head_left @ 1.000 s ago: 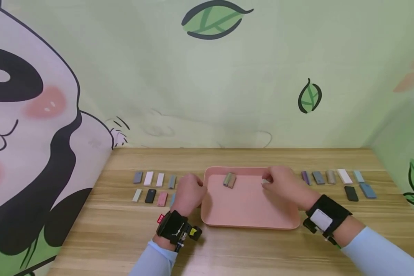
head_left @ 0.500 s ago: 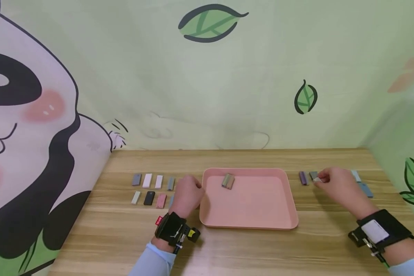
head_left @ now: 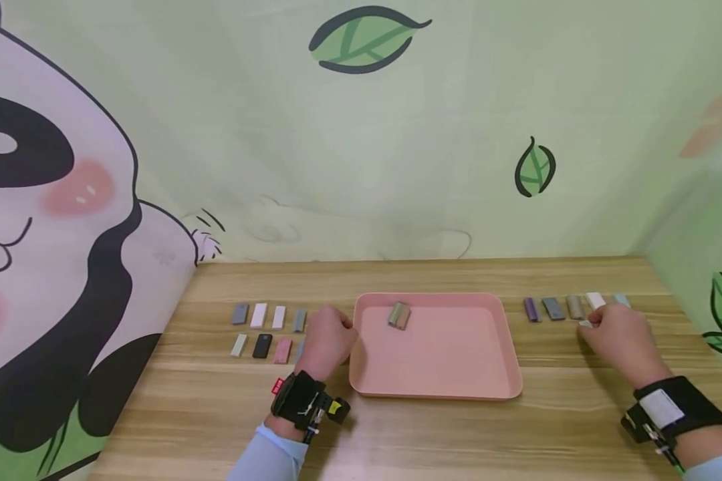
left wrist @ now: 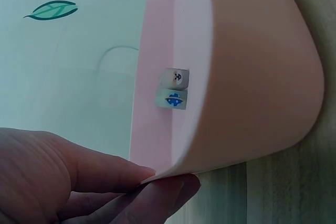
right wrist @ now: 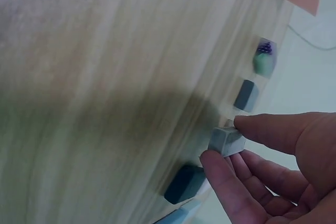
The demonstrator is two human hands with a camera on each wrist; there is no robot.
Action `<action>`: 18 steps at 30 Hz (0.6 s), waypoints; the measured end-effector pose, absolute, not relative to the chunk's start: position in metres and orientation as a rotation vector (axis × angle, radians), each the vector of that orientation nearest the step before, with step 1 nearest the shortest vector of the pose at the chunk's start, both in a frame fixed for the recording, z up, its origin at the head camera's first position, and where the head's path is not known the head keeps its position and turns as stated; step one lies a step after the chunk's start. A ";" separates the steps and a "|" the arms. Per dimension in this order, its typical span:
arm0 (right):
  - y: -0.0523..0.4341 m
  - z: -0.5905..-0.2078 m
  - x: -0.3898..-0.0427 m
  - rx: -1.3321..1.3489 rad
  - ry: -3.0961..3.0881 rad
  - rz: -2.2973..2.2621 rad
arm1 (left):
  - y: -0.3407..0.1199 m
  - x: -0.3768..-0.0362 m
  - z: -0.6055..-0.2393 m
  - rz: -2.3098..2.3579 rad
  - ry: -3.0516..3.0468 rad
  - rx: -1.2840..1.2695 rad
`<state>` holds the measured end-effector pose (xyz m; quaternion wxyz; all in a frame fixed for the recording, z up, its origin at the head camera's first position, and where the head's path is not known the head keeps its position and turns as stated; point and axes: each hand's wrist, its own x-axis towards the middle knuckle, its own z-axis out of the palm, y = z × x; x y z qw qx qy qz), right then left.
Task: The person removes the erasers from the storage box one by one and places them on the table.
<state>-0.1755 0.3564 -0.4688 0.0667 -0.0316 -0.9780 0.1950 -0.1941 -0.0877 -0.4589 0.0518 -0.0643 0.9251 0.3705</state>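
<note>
My left hand (head_left: 327,342) pinches the left rim of a shallow pink tray (head_left: 439,364) between thumb and fingers; in the left wrist view the thumb lies over the tray wall (left wrist: 247,77). Two small blocks lie side by side in the tray's back left: one greenish block (head_left: 394,314) and one brownish block (head_left: 404,316). The left wrist view shows printed ends, a blue planet (left wrist: 174,99) and a bear face (left wrist: 179,77). My right hand (head_left: 624,341) holds a small whitish-grey rectangular block (right wrist: 226,141) between thumb and fingertips, low over the table right of the tray.
Right of the tray stands a row with a purple block (head_left: 530,310), a grey-blue block (head_left: 554,308), a brown block (head_left: 575,307) and a white block (head_left: 595,300). A dark block (right wrist: 184,183) sits close to my right fingers. Left of the tray lie two rows of blocks, including a black block (head_left: 262,346) and a pink block (head_left: 283,350).
My right hand has travelled rightward from over the tray, past the back row of blocks, to a spot nearer the front, holding the whitish block. The left hand stays at the tray rim.
</note>
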 end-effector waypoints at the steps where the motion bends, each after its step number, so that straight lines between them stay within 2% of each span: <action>1: 0.356 -0.470 -0.176 -0.108 -2.946 0.584 | -0.088 -0.194 -0.459 1.127 2.813 -0.198; 18: 0.356 -0.480 -0.179 -0.158 -2.971 0.498 | -0.088 -0.194 -0.460 1.128 2.830 -0.197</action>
